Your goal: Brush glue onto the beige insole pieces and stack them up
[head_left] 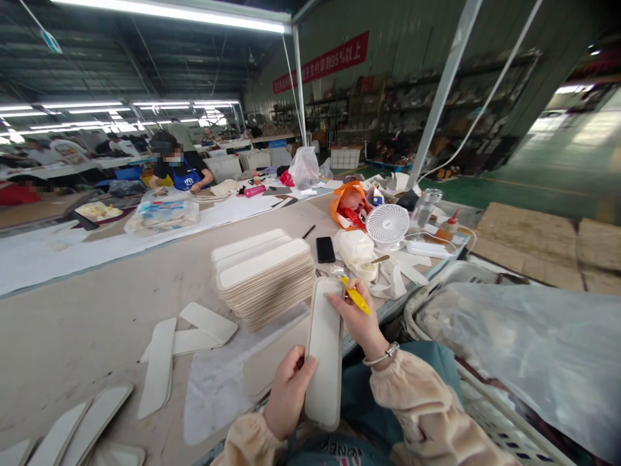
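Observation:
My left hand (290, 391) grips the near left edge of a long white panel (324, 353) with rounded corners and a beige rim. The panel is tilted up above the table's front edge. My right hand (359, 314) is closed at its far right side, with the thumb on the face. A yellow-handled tool (358, 296) sits in the right fingers; its working end is too small to make out. Beyond the panel stands a tall stack of similar panels (266, 278) on the table (194, 278). Loose white strips (158, 366) lie to the left.
A black phone (325, 250), a white fan (388, 225), an orange bag (350, 206) and a glue bottle (447, 228) stand at the back right. Right of me is a white plastic basket (490, 401) with plastic sheeting. A co-worker (178, 169) sits across the table.

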The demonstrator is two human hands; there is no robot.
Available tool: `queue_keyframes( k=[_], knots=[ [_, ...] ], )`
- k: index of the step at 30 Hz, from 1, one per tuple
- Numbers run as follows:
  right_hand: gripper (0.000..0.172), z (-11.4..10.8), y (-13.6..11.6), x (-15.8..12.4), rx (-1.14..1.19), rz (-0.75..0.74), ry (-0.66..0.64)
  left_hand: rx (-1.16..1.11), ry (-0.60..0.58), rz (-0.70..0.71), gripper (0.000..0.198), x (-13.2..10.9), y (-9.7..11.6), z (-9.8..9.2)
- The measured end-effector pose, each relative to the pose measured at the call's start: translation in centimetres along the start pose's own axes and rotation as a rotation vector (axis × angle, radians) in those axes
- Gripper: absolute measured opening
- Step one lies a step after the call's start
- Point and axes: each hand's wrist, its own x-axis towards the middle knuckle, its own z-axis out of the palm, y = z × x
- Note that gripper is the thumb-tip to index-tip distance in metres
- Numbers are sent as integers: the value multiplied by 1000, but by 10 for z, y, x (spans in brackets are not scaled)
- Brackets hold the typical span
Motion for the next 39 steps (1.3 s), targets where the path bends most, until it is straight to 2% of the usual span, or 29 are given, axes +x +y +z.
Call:
queue_keyframes(
  k=[4,7,11,14,21,28,39],
  knots=[
    [41,-3,0,-1,11,-13,8,8,-9,13,34,0,0,2],
    [40,-5,-1,0,-12,-19,20,-89,-45,0,33,1,-1,3],
    [41,-7,-2,4,7,-28,36,-380,-186,-111,38,-1,-4,5],
    [43,-9,0,8,-5,-11,53,-464,-273,-156,41,-5,-12,4],
    [42,-15,10,15,30,-13,50,-361,-313,-235,41,-10,-27,-2],
    [40,-24,10,20,-55,-30,79,-296,-339,-207,37,-9,-28,-1],
    [35,-24,2,19,0,-87,41,-189,-367,-158,44,-6,-32,-8]
  ],
)
